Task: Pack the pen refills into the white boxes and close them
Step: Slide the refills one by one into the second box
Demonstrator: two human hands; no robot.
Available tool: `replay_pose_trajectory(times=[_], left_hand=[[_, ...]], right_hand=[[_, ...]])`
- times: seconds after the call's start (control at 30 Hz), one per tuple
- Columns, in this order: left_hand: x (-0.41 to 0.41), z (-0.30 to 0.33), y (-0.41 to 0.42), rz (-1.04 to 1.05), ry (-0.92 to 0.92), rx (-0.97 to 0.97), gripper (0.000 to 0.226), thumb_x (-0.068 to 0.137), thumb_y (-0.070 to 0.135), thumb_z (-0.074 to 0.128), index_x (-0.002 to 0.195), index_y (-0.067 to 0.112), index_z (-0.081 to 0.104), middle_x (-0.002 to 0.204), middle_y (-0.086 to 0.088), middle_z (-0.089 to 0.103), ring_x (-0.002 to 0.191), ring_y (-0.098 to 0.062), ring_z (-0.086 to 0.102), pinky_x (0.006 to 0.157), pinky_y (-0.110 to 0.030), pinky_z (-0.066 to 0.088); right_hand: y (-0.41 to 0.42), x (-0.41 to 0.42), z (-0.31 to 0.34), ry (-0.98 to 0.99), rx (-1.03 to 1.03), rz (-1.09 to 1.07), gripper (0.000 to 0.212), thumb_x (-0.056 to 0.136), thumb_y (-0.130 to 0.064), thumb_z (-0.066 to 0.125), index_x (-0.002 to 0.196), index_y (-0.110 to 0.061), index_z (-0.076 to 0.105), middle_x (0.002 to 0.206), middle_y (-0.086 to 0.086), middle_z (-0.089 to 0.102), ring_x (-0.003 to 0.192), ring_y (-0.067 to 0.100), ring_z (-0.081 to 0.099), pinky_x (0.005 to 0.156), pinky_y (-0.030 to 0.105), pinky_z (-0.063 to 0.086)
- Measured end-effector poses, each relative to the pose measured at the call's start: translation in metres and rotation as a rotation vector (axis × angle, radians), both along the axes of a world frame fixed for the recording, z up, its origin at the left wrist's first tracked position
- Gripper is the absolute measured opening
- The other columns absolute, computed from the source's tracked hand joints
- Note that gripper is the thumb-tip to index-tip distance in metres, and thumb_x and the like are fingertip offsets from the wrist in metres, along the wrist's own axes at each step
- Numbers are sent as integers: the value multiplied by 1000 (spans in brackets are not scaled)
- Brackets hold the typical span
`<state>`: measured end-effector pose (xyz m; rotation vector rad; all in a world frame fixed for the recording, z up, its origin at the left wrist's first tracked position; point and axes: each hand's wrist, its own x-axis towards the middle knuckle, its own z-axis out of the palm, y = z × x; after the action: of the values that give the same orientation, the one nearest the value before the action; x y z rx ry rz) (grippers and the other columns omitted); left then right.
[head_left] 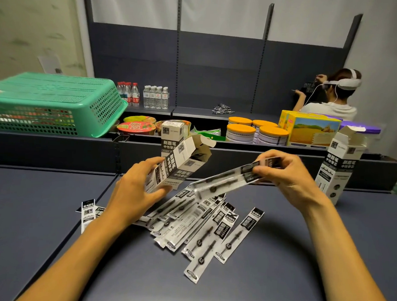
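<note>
Refill in hand: I am pinching one flat black-and-white sleeved pen refill packet (232, 178) at its upper end, holding it slanted in the air with its lower end pointing toward the box mouth.
Right hand: my right hand (289, 173) is curling thumb and fingers onto that packet's printed header; the packet is blurring slightly, so I cannot tell whether it is one packet or two stacked.
Box being filled: I am tilting a white cardboard box with black printed panels (176, 167) on its side, top flaps standing open toward the right.
Left hand: my left hand (135, 188) is wrapping around the box's lower half, thumb underneath, fingers clamping over the top face.
Loose pile: more sleeved refill packets (201, 224) are lying fanned and overlapping on the dark grey tabletop (278, 277), just below the box, and a few are lying under my left forearm.
Other boxes: a second white box with open flaps (341, 164) is standing upright at the right; a third white box (172, 136) is standing behind the held one.
Surroundings: a green plastic mesh basket (55, 100) is lying upturned at the far left.
Risk: I am judging that the packet's limp lower end may be catching on an open flap and buckling.
Risk: squeezing the thin box too hard would be narrowing its mouth and jamming the entry.
</note>
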<state>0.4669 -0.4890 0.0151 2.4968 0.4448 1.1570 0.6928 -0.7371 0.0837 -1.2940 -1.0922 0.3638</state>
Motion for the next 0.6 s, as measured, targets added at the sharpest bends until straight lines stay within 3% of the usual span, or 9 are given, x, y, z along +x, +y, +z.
replay_pose_trajectory(times=[0.17,0.3,0.47,0.6], left_hand=[[-1,1,1,17,-3,2,70,75,42,76,136,37,42,116,9,58,98,-11,57,76,-40,57],[0,1,1,13,-5,16,69,75,42,76,136,37,42,115,13,55,99,-12,57,76,-39,57],[0,1,1,14,-4,25,69,75,42,76,135,38,42,116,8,59,99,-12,58,76,-41,57],[0,1,-1,12,-5,35,70,75,37,78,133,42,39,113,10,59,99,-13,59,77,-43,57]], right_hand=[[-5,0,9,28,249,-94,35,55,-40,90,79,-20,74,83,1,71,84,21,71,68,26,58],[-2,-6,13,3,362,-232,20,65,-25,80,82,-17,71,84,0,69,85,21,71,66,25,59],[6,-13,15,-142,344,-287,15,79,1,71,87,-11,67,81,-11,72,83,16,71,65,21,57],[12,-18,17,-250,299,-269,14,80,0,72,86,-13,69,81,-13,71,81,12,70,65,18,56]])
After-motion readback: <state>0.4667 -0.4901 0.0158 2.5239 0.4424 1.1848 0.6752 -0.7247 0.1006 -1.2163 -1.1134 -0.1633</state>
